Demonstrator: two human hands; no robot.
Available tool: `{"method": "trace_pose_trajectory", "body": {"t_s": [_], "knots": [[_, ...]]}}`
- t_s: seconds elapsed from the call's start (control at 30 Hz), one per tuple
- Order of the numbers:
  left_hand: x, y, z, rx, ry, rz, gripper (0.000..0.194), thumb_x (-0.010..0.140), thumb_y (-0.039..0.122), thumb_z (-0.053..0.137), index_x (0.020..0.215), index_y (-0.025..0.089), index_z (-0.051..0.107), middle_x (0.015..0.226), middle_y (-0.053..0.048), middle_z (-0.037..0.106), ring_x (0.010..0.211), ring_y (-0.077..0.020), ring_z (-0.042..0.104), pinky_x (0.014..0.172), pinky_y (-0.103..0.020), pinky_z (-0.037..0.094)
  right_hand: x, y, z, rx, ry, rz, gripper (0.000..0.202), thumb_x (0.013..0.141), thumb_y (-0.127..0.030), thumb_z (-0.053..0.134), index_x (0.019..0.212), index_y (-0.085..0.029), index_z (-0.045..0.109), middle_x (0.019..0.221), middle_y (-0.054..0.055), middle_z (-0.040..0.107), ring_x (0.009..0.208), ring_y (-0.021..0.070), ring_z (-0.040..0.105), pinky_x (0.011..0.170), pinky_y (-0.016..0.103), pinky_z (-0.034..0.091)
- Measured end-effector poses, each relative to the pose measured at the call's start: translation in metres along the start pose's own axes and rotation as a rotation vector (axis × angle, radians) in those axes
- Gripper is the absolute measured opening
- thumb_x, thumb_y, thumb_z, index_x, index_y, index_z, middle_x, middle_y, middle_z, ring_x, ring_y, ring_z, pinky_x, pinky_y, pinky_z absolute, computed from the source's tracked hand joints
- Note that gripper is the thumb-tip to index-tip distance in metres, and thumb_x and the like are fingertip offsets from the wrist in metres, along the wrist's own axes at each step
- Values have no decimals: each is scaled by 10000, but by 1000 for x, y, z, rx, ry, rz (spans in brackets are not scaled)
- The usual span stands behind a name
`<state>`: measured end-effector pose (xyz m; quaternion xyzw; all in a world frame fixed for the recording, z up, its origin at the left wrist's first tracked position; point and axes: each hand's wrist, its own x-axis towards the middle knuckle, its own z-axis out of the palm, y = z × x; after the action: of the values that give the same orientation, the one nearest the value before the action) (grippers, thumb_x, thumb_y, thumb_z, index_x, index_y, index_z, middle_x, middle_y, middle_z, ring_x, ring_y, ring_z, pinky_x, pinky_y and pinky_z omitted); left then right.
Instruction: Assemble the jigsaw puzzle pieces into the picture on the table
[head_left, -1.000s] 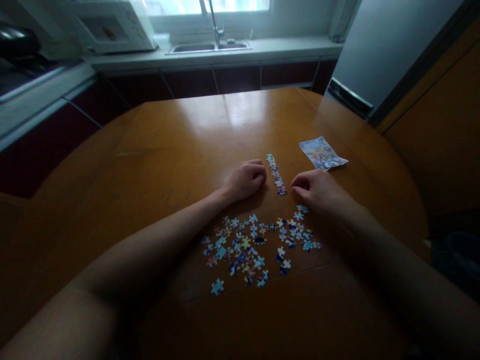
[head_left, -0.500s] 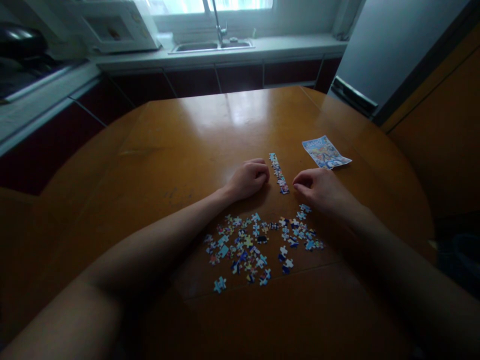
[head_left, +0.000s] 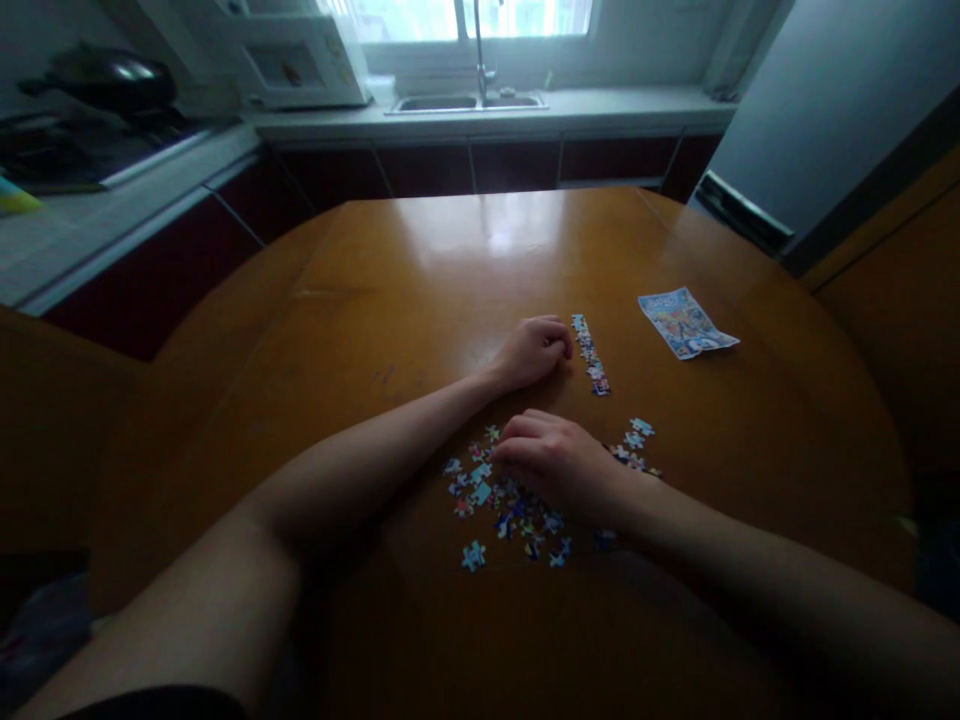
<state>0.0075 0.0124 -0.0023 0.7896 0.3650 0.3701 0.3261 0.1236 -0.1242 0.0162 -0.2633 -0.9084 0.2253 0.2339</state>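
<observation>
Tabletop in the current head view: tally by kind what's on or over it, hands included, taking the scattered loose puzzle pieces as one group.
Hands: 2, the left hand and the right hand
Strip of joined puzzle pieces: 1
Printed picture sheet: 1
Group of loose puzzle pieces: 1, partly hidden, so not countable piece by piece
Total: 5

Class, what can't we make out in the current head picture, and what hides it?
Head view throughout:
Loose puzzle pieces: total count, because the right hand covers some.
Whether that hand grips a piece: its underside faces away.
Wording on the printed sheet: too small and blurred.
Grey fridge: its top, cut off by the picture's upper edge.
</observation>
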Motion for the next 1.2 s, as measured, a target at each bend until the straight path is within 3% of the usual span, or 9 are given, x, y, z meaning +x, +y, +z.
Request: {"method": "trace_pose_trajectory", "body": {"t_s": [0.2,0.47,0.8,1.2], "knots": [[-1,5,-1,5,17,-4,292,757,-23,489,663,137,715,751,-7,639,700,-105,567,699,-231,457,22,-3,9,-177,-188,-106,181,1027,-197,546,960,-188,714,987,77,664,913,211,523,796,338,424],[-1,10,-3,-9,-5,-18,311,753,-29,475,665,138,723,782,-21,679,721,-112,594,764,-241,494,45,-23,-4,-273,-408,-36,142,929,-79,554,984,-123,677,1009,133,659,927,250,543,798,361,471],[0,7,-3,-34,1,-22,308,734,-14,467,654,136,724,752,-11,656,713,-100,585,745,-228,473,44,-21,-7,-210,-447,-53,147,961,-88,542,1028,-132,664,1033,113,713,923,220,635,847,347,513],[0,-2,-4,-25,-1,-9,313,718,-16,460,673,145,725,751,-4,658,707,-100,585,718,-228,476,43,-28,0,-341,-386,-78,193,965,-90,546,1113,-77,669,1101,171,699,970,268,631,780,382,544]]}}
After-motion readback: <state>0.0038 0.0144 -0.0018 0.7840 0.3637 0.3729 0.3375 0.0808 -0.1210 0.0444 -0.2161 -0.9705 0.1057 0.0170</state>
